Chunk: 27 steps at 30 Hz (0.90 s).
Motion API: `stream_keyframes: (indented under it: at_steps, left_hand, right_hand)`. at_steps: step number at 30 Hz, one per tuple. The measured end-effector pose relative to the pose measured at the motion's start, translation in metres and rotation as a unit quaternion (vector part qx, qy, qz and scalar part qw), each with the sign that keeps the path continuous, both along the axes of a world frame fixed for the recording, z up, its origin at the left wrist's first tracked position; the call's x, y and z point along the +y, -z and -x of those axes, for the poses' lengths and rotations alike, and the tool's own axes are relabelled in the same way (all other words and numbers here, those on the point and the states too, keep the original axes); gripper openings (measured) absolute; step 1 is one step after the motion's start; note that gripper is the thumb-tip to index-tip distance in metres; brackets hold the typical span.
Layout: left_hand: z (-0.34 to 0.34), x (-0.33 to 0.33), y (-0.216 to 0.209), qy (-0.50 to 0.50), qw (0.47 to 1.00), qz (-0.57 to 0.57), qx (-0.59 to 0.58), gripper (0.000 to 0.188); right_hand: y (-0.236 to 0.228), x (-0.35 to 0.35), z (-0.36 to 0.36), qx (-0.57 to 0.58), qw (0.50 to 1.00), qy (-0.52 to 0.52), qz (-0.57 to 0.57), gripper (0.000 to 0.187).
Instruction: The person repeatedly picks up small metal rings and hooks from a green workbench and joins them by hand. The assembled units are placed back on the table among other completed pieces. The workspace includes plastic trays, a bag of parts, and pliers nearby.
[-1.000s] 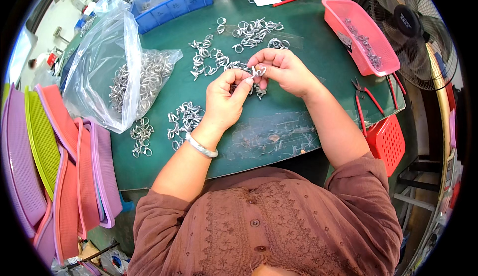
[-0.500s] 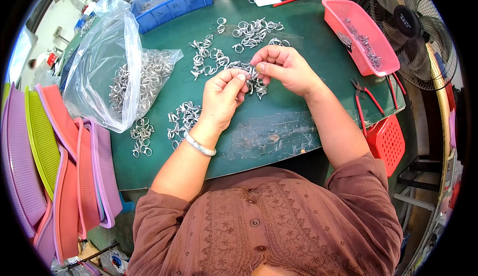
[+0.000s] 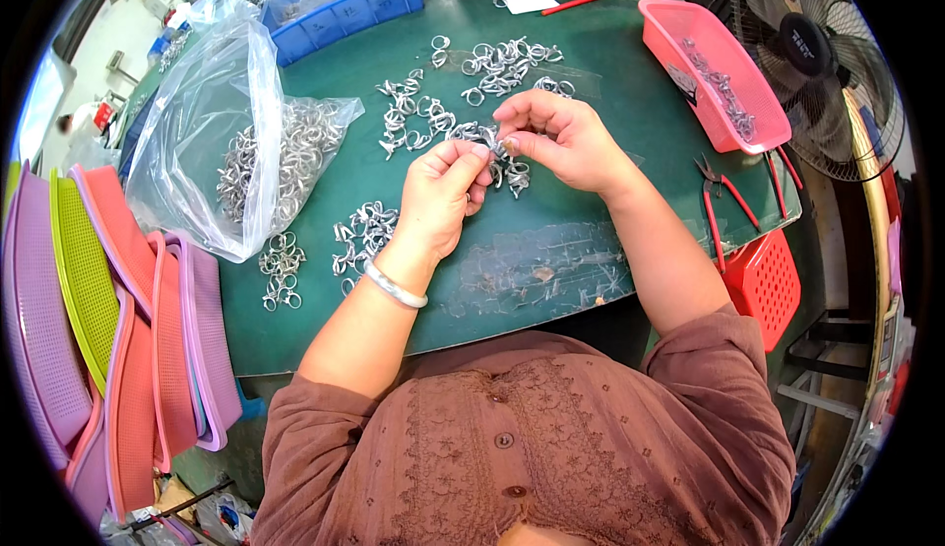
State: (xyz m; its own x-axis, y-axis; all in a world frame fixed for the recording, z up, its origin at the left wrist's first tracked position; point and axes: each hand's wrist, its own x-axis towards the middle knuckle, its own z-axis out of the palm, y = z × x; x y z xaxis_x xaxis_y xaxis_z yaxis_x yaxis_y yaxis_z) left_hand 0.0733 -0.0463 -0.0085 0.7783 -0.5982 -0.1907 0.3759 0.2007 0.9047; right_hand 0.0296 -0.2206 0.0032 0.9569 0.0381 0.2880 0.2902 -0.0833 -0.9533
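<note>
My left hand (image 3: 445, 190) is closed in a pinch, thumb against curled fingers, on a small silver-grey metal ring (image 3: 495, 143), mostly hidden by the fingertips. Facing it, my right hand (image 3: 569, 142) has its fingers curled and the thumb tip close to the ring. Whatever sits in the right fingers is too small to make out. Right behind and below the fingertips lies a pile of similar rings (image 3: 517, 180). Further loose rings (image 3: 507, 62) are heaped beyond my hands, and another heap (image 3: 366, 229) lies beside my left wrist.
A clear plastic bag (image 3: 281, 157) full of rings stands on the green table (image 3: 532, 295) at left. Behind it is a blue crate (image 3: 349, 14). At right are a pink basket (image 3: 714, 73), red-handled pliers (image 3: 726, 196) and a fan (image 3: 807, 49). Stacked colourful baskets (image 3: 138, 329) line the left edge.
The right thumb has moved slightly down and left, and a gap has widened between it and the index finger. My left hand stays nearly in place.
</note>
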Motion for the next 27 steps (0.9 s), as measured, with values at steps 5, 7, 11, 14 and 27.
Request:
stream_keyframes:
  at_steps: [5,7,11,14,27]
  left_hand:
    - [0.002,-0.001,-0.001,-0.028,0.999,-0.001,-0.033,0.008]
    - [0.005,-0.002,-0.001,-0.047,0.996,-0.008,-0.078,0.006]
    - [0.007,-0.004,0.002,-0.063,0.987,-0.013,-0.149,0.006]
    - [0.005,-0.004,0.007,-0.071,0.982,-0.017,-0.176,0.004]
    - [0.008,-0.005,0.005,-0.104,0.951,-0.037,-0.287,0.001]
  right_hand:
    - [0.001,-0.002,-0.002,0.019,0.998,-0.018,-0.05,0.022]
    - [0.001,-0.002,-0.002,0.022,0.998,-0.022,-0.059,0.022]
    - [0.002,-0.002,-0.002,0.019,0.998,-0.015,-0.061,0.022]
    - [0.0,-0.001,-0.002,0.017,0.998,-0.014,-0.066,0.023]
    - [-0.004,0.0,0.0,-0.007,0.997,-0.017,-0.075,0.027]
